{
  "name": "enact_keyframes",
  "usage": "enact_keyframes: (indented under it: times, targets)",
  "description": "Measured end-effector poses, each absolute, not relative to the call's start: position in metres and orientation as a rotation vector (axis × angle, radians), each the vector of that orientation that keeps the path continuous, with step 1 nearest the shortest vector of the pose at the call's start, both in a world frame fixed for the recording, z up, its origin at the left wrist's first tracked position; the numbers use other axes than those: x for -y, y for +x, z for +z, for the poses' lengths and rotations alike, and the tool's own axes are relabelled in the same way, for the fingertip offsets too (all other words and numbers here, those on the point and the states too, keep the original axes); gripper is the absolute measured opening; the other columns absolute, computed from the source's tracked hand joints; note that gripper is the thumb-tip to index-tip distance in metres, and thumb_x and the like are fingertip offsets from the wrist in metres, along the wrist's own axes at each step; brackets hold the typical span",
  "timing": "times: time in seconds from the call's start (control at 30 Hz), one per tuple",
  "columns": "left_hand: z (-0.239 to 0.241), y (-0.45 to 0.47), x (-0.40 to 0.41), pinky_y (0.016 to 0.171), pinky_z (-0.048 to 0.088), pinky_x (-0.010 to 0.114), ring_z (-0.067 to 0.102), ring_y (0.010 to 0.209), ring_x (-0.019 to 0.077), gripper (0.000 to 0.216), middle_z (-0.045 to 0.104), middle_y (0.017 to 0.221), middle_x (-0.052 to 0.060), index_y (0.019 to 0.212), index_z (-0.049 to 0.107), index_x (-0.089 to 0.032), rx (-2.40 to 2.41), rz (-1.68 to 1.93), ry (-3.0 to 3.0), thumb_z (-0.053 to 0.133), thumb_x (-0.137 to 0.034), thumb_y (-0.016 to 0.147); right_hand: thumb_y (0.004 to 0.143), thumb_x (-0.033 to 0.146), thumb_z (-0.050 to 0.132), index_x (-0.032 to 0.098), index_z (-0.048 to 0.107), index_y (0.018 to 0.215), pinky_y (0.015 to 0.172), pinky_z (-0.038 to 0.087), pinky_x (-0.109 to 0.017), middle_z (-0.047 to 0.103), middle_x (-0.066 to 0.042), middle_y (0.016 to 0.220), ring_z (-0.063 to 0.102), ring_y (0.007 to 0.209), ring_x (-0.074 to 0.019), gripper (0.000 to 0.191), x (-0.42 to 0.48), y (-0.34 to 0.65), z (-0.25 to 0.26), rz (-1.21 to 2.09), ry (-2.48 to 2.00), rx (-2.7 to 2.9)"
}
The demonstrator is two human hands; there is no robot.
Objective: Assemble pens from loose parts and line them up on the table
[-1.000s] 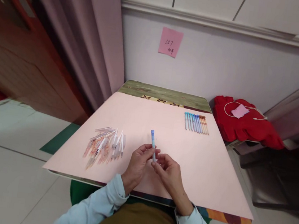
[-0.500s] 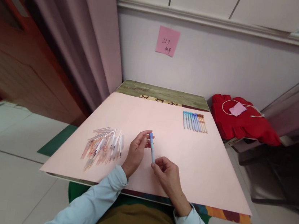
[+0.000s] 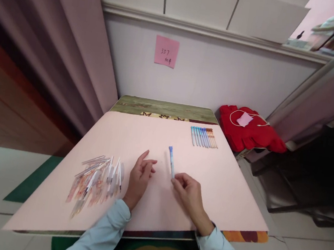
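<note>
Between the thumb and fingers of my right hand [image 3: 187,190] is the lower end of a light blue pen [image 3: 171,162] with a darker blue top, tilted upward over the table. My left hand [image 3: 140,176] hovers to the left of the pen, fingers apart and holding nothing. Left of that hand lies a loose pile of pen parts [image 3: 97,179], clear and pinkish barrels mixed with thin white refills. A neat row of pens [image 3: 203,137], running from light blue through purple-blue to brown, lies at the far right of the table.
Pink paper [image 3: 141,136] covers most of the table. A pink note [image 3: 166,52] is stuck on the wall behind it. Beyond the right edge, a red cloth [image 3: 254,131] carries a white cable and a pink slip. A curtain [image 3: 71,36] hangs at the left.
My left hand has let go of the pen's top and drawn away to the left, its fingers opening. My right hand still holds the pen. The camera view has turned to the right.
</note>
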State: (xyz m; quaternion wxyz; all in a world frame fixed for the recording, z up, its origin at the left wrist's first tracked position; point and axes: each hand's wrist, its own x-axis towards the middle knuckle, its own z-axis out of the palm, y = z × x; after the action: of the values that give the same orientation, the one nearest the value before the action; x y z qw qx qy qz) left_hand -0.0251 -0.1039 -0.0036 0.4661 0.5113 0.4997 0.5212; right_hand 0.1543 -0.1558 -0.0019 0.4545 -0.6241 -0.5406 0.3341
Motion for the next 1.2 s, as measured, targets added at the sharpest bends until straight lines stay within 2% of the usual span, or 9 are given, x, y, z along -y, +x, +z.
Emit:
enact_keyframes:
  times: [0.13, 0.27, 0.47, 0.73, 1.2]
  targets:
    - [-0.02, -0.03, 0.105, 0.065, 0.048, 0.027, 0.056, 0.063, 0.0128, 0.046, 0.069, 0.091, 0.006, 0.127, 0.054, -0.016, -1.355, 1.243, 1.338, 0.056, -0.04, 0.088, 0.08, 0.042, 0.064, 0.019, 0.07, 0.081, 0.06, 0.045, -0.025, 0.068, -0.001, 0.066, 0.06, 0.061, -0.0163, 0.024, 0.108, 0.186, 0.005, 0.594, -1.627, 1.29]
    - [-0.024, -0.032, 0.104, 0.065, 0.049, 0.028, 0.059, 0.067, 0.0144, 0.042, 0.068, 0.089, 0.005, 0.122, 0.057, -0.017, -1.361, 1.199, 1.362, 0.055, -0.043, 0.089, 0.079, 0.039, 0.062, 0.019, 0.07, 0.078, 0.065, 0.045, -0.025, 0.071, -0.002, 0.067, 0.064, 0.064, -0.0168, 0.022, 0.052, 0.213, 0.004, 0.444, -1.84, 1.326]
    - [-0.024, -0.034, 0.1, 0.064, 0.051, 0.029, 0.063, 0.072, 0.0172, 0.04, 0.069, 0.085, 0.006, 0.116, 0.06, -0.017, -1.359, 1.175, 1.376, 0.056, -0.045, 0.087, 0.076, 0.033, 0.061, 0.018, 0.072, 0.073, 0.062, 0.04, -0.025, 0.073, -0.005, 0.073, 0.063, 0.068, -0.0172, 0.018, -0.004, 0.233, -0.005, 0.32, -2.043, 1.351]
    - [-0.028, -0.034, 0.094, 0.066, 0.053, 0.03, 0.067, 0.079, 0.0209, 0.041, 0.071, 0.087, 0.007, 0.112, 0.062, -0.018, -1.403, 1.108, 1.423, 0.053, -0.048, 0.086, 0.071, 0.025, 0.063, 0.017, 0.074, 0.073, 0.059, 0.036, -0.024, 0.073, -0.007, 0.074, 0.064, 0.073, -0.0183, 0.013, -0.032, 0.238, -0.008, 0.271, -2.215, 1.39]
    - [-0.032, -0.034, 0.092, 0.073, 0.052, 0.033, 0.068, 0.083, 0.0217, 0.037, 0.071, 0.091, 0.007, 0.112, 0.062, -0.019, -1.397, 1.097, 1.475, 0.053, -0.046, 0.088, 0.073, 0.017, 0.063, 0.013, 0.078, 0.089, 0.07, 0.046, -0.027, 0.075, -0.018, 0.086, 0.07, 0.084, -0.026, 0.023, -0.052, 0.232, -0.004, 0.246, -2.348, 1.45]
